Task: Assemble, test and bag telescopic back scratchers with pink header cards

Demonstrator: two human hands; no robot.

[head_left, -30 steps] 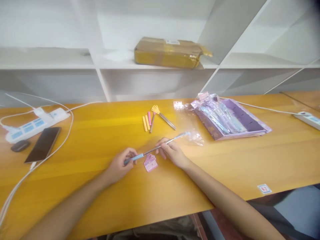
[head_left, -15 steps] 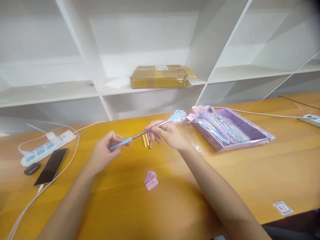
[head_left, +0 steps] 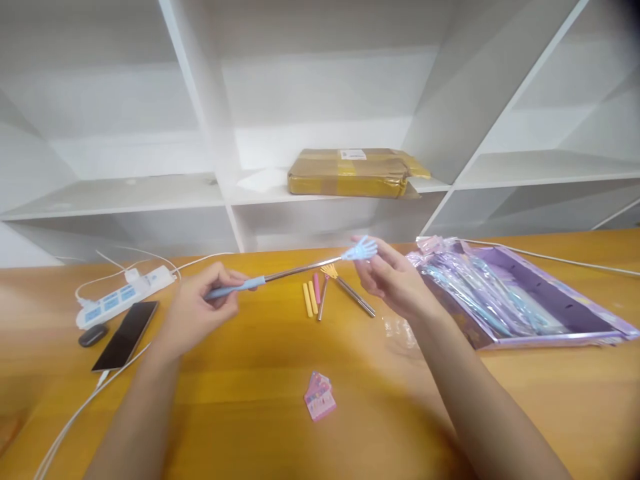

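While your left hand (head_left: 200,300) pinches a backscratcher (head_left: 303,268), your right hand (head_left: 397,280) curls its fingers beside the head, grip unclear; box (head_left: 597,315) and cards (head_left: 320,398) lie near.

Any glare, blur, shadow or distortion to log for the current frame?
Head view: glints on the plastic wrappers; soft detail, with print on the pink cards unreadable; shelf dividers slant apart, probably wide-angle stretch; the top right corner is dark; a soft shadow lies on the table beside the right forearm; the blue scratcher's outline is clear.
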